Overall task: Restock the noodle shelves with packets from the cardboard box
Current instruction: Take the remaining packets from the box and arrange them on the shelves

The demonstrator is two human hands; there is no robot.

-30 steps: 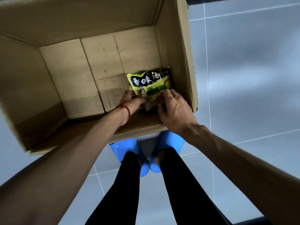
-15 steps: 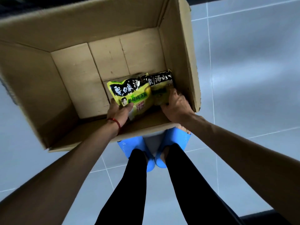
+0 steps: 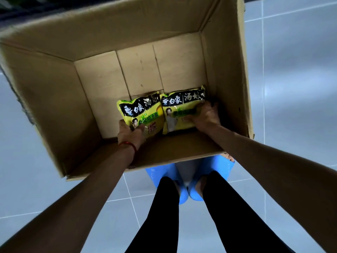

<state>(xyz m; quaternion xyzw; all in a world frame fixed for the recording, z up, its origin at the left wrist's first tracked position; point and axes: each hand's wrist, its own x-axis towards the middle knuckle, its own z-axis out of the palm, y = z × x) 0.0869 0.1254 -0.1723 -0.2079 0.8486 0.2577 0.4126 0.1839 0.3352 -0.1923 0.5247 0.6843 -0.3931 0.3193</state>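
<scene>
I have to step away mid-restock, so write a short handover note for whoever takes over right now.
Left hand: holds the left noodle packet by its lower edge, inside the cardboard box.
Right hand: fingers closed on the right noodle packet, near the box's right wall.
The two packets sit side by side, printed faces up, at the near end of the box. No other packets show in it; the rest of the box floor is bare.
Done: both packets gripped.
Left: lift them out and place them on the noodle shelves, which are not in view.
</scene>
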